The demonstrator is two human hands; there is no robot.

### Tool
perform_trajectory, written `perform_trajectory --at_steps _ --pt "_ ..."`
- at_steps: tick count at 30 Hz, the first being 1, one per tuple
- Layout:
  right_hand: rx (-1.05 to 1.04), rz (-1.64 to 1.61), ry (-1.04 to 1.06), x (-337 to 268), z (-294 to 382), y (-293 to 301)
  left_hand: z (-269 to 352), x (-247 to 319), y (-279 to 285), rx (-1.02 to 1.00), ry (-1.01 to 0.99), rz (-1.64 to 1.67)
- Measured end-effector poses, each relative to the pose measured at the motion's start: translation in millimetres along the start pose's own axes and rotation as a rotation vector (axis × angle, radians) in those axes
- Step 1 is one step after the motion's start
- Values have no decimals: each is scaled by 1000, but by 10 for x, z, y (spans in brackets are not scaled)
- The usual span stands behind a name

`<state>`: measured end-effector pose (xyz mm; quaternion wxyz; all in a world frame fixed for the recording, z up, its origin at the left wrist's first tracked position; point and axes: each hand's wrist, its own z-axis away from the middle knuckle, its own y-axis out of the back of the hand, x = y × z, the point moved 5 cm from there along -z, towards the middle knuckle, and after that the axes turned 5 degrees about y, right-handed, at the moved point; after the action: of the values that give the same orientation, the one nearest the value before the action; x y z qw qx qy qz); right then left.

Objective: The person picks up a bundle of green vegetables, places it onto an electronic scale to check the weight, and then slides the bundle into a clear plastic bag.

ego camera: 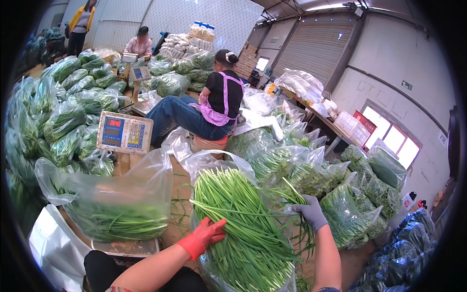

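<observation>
A large heap of garlic chives (237,204) lies before me in an opened clear plastic bag (240,162). My left hand (206,237), in a red rubber glove, rests against the near left side of the heap with its fingers apart. Right of the heap, my right hand (311,213), in a grey glove, grips a small bunch of chives (292,193). Its pale ends point up and left, and its green leaves hang below the hand. To my left, another clear bag (116,204) with chives inside sits on the pan of a weighing scale (126,248).
The scale's display (125,132) stands behind the left bag. A person in a purple apron (222,98) sits ahead on a low stool (209,143). Bagged greens are piled at left (69,120) and right (350,204). A white sack (54,248) stands at lower left.
</observation>
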<state>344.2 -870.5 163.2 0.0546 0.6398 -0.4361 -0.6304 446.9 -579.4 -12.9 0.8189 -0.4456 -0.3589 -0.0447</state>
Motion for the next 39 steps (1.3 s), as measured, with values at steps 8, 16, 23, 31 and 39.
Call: perform_trajectory --at_steps 8,16,23,31,39 --pt "405 244 303 -976 378 881 125 0 -3 -130 -74 18" --pt "341 141 346 -2165 918 685 238 90 -125 -75 -76 -34" --pt "-7 138 32 -651 502 -525 142 -80 124 -176 -76 164" --pt "-121 620 184 -348 559 -1394 198 2 322 -105 18 181" --pt "-100 607 245 -362 701 -1171 -266 -42 205 -69 -85 377"
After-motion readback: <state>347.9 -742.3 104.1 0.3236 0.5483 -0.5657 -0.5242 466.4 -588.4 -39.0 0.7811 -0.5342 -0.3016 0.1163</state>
